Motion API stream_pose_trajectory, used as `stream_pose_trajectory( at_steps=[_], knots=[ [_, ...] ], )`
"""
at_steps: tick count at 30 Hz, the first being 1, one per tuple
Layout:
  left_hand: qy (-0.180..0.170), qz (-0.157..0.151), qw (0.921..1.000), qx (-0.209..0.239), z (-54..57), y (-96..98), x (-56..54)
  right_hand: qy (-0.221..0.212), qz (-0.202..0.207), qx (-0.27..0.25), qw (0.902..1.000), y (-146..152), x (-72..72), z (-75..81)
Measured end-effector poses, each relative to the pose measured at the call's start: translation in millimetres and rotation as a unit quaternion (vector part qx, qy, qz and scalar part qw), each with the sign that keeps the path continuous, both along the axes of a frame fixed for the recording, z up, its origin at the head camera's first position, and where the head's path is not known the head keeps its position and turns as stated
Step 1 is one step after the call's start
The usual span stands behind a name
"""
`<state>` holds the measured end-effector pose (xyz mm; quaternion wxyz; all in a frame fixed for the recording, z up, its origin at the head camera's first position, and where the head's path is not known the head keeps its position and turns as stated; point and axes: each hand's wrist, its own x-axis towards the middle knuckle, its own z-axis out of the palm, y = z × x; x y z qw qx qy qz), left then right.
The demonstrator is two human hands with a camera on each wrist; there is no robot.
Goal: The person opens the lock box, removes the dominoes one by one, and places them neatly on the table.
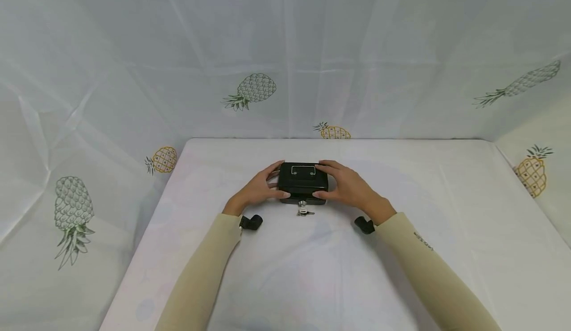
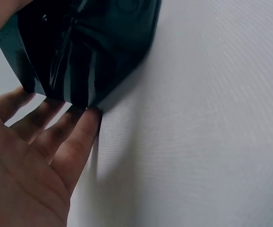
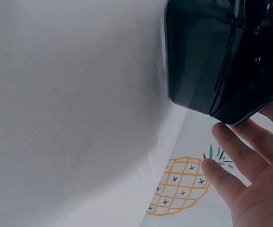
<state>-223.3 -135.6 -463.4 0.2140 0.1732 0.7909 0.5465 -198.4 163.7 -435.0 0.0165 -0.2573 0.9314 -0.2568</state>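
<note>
A small black cash box (image 1: 303,185) sits on the white-covered table, with a metal handle (image 1: 303,167) lying on its lid. Keys (image 1: 303,212) hang from the lock at its front. My left hand (image 1: 260,186) grips the box's left end, thumb at the front corner, fingertips (image 2: 87,124) against the side. On the right end, my right hand (image 1: 345,185) holds it between a thumb at the front and fingers at the back corner. Seen from the right wrist, some fingertips (image 3: 221,130) touch the lid's edge. The inside of the box is hidden.
The white table cover (image 1: 285,271) extends around the box on all sides. Behind the table hangs a pale sheet (image 1: 379,73) printed with pineapples. A dark wrist camera (image 1: 252,222) sits at the left cuff, and another dark camera (image 1: 365,225) at the right.
</note>
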Motion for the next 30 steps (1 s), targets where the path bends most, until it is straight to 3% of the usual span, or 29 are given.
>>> stream_pose_trajectory(
  at_steps=[5, 13, 30],
  knots=[
    [0.006, -0.007, 0.9999, 0.008, -5.7, -3.2, 1.4, -0.004, 0.002, -0.007, 1.0000, 0.3, -0.1, -0.3],
    [0.067, -0.007, 0.9976, 0.014, -6.4, -4.4, 2.8, -0.003, 0.001, -0.009, 1.0000, 1.2, 0.7, 1.1],
    [0.109, 0.010, 0.9931, -0.041, -1.3, -2.1, 3.4, -0.012, 0.005, -0.027, 0.9995, 2.3, -2.7, 2.1]
  ],
)
